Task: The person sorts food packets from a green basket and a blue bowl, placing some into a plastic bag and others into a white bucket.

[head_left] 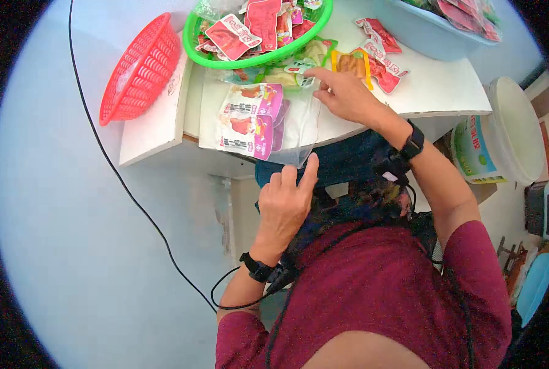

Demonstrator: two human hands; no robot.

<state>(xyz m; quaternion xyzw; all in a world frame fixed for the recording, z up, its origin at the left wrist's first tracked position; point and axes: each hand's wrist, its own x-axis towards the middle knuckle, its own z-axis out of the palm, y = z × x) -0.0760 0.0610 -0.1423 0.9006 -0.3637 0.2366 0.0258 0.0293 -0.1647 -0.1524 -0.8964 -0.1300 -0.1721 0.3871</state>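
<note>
Spreading finger and thumb, my right hand (347,97) perhaps steadies the clear bag (304,117) around its packets (244,126); I can't tell whether my left hand (284,206) pinches it.

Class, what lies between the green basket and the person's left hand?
The head view shows purple-and-white packets in a clear bag between the green basket and left hand.
</note>
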